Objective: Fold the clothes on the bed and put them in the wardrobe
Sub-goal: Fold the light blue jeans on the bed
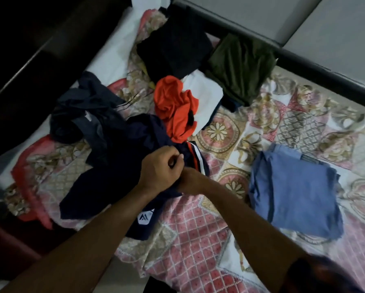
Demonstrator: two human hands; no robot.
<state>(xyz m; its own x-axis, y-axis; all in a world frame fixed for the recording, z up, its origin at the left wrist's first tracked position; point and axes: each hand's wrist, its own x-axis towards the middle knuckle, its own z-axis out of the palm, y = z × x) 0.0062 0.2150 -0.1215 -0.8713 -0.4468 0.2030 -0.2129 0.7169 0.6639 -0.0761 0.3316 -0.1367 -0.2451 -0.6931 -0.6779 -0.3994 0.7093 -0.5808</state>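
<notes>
1. Fingers of the left hand [160,166] curl tight, pinching the navy garment [114,163].
2. Right hand [191,182] meets the navy garment just beside the left; its fingers are hidden, so I cannot tell its grip.
3. Orange garment [173,106] touches the navy garment's far edge on the bed [198,240].

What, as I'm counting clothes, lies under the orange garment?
The orange garment overlaps a white cloth at right and a navy garment at its near edge; beneath its middle is hidden.

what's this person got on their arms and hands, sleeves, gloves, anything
The left hand and right hand are ungloved, both forearms bare. No ring or watch shows. A dark, blurred sleeve, it seems, covers the right arm at the bottom corner.
</notes>
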